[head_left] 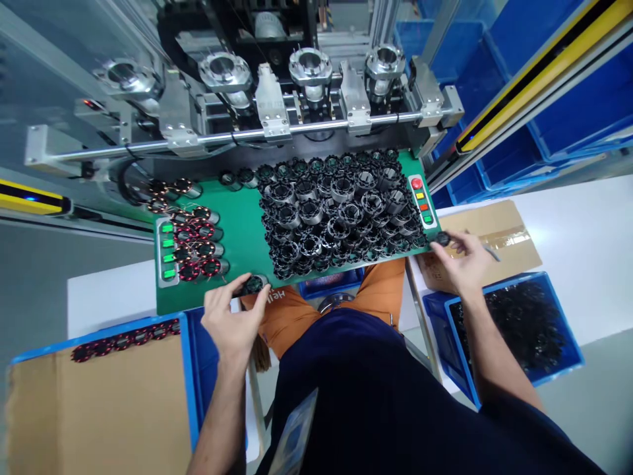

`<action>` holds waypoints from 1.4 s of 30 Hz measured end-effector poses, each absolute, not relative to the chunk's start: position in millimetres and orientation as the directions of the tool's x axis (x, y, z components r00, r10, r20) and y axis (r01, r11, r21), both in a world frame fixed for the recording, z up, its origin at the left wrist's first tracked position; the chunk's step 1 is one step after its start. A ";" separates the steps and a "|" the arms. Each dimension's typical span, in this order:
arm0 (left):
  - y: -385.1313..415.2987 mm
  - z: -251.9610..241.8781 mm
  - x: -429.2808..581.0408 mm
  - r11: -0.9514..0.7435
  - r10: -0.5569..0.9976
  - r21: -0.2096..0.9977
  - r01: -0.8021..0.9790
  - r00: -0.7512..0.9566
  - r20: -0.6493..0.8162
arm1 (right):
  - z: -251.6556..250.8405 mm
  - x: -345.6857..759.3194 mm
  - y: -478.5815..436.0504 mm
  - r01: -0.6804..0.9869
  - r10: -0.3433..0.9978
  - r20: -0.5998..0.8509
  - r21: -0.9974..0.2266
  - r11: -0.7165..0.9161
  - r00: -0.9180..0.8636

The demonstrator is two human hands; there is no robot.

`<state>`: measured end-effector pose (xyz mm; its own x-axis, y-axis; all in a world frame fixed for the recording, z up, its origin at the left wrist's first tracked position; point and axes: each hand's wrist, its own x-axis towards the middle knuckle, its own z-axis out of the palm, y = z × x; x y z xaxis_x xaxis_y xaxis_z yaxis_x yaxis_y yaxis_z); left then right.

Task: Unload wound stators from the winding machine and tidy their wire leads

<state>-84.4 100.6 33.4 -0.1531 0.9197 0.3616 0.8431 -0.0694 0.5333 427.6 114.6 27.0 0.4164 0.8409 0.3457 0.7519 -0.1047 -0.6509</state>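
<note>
My left hand (231, 318) has its thumb and fingers closed round a motor stator core (254, 285) with a black toothed end, at the front edge of the green work surface (242, 227). Over at the right corner, my right hand (465, 262) pinches a small black plastic part (442, 239). A thin dark object (490, 252) sticks out beside that hand; whether it is held I cannot tell. Between the hands stand many bare stator cores (341, 188) with black ends, stacked close together. Wound stators (200, 249) with copper and reddish wire sit at the left.
A winding machine (311, 69) with metal holders and a crossbar stands behind. Button panels (168, 254) flank the surface. A blue bin (548, 330) of black parts is at right, beside cardboard (494, 221). A blue crate (186, 389) at left holds cardboard and wound stators.
</note>
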 end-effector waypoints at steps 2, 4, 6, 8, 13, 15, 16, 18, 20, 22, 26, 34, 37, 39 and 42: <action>100.5 36.6 -83.5 -0.076 0.932 0.535 0.842 -0.131 0.339 | 34.4 426.6 117.1 0.727 0.863 0.294 -0.677 -0.116 0.411; 107.2 49.8 -84.1 -0.102 0.938 0.546 0.831 -0.103 0.332 | 53.6 426.2 128.2 0.697 0.862 0.311 -0.714 -0.066 0.401; 125.4 75.7 -84.3 -0.132 0.918 0.582 0.802 -0.123 0.377 | 87.0 425.3 151.2 0.680 0.827 0.426 -0.729 0.074 0.367; 157.7 113.4 -80.6 -0.178 0.859 0.601 0.779 -0.175 0.481 | 130.8 421.4 187.6 0.705 0.756 0.601 -0.652 0.277 0.258; 287.4 217.5 -35.3 -0.516 0.736 0.480 0.710 0.080 0.673 | 229.3 391.6 324.5 0.781 0.785 0.611 -0.442 0.442 -0.099; 346.4 242.8 -4.9 -0.609 0.701 0.395 0.688 0.235 0.673 | 247.1 377.6 384.2 0.852 0.854 0.497 -0.369 0.372 -0.157; 375.0 249.5 10.8 -0.592 0.734 0.365 0.719 0.294 0.612 | 250.7 371.8 411.8 0.890 0.887 0.432 -0.325 0.321 -0.162; 427.4 251.4 39.2 -0.495 0.819 0.345 0.798 0.295 0.493 | 249.8 363.5 458.4 0.923 0.922 0.335 -0.256 0.287 -0.194; 470.2 241.3 59.4 -0.337 0.909 0.342 0.877 0.208 0.360 | 242.5 358.9 490.3 0.945 0.949 0.260 -0.222 0.238 -0.178; 502.3 224.2 68.8 -0.305 0.942 0.330 0.894 0.232 0.242 | 233.9 356.4 507.7 0.962 0.963 0.206 -0.171 0.213 -0.176; 545.4 187.0 59.3 -0.323 0.942 0.351 0.879 0.264 0.207 | 225.1 355.6 518.6 0.967 0.960 0.143 -0.049 0.251 -0.242; 602.2 166.7 39.6 -0.594 0.801 0.427 0.682 0.552 0.232 | 246.7 358.1 536.2 0.921 0.921 -0.002 0.020 0.390 -0.390; 600.2 182.7 46.9 -0.533 0.834 0.406 0.742 0.542 0.105 | 254.0 356.5 543.2 0.909 0.908 -0.070 0.028 0.416 -0.413; 593.9 195.1 51.2 -0.468 0.866 0.345 0.814 0.499 -0.003 | 256.9 357.2 549.4 0.909 0.905 -0.116 0.031 0.416 -0.410; 585.2 205.9 54.5 -0.473 0.865 0.232 0.850 0.498 -0.059 | 258.8 362.3 562.7 0.887 0.886 -0.152 0.089 0.454 -0.438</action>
<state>54.5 585.2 205.9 0.4980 0.8651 -0.0592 0.8498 -0.4733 0.2319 362.3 562.7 258.8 -0.4382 0.8859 -0.1524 0.8866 0.4538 0.0891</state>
